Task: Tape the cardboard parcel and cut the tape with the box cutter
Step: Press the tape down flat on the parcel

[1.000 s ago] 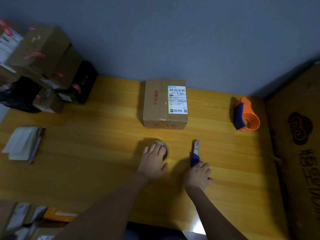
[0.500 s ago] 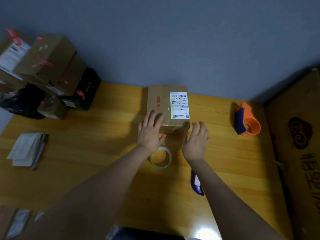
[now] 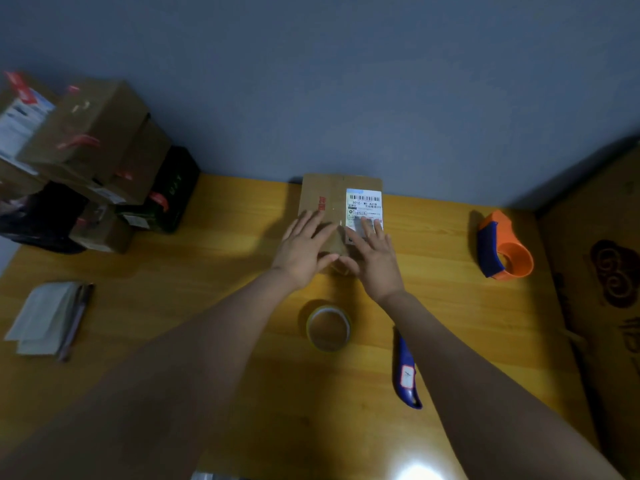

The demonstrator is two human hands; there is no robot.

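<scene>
A small cardboard parcel with a white barcode label and red print lies on the wooden table against the wall. My left hand rests flat on its near left part, fingers spread. My right hand lies flat on its near right part, over the label. Neither hand holds anything. A roll of clear tape lies flat on the table just behind my hands. The blue box cutter lies to the right of the roll, partly under my right forearm.
An orange and blue tape dispenser stands at the right. A pile of cardboard and black boxes fills the back left corner. Folded paper with a pen lies at the left. A large brown carton borders the table's right side.
My left hand let go of the tape roll and my right hand let go of the box cutter. Both hands moved forward and now lie flat on the parcel.
</scene>
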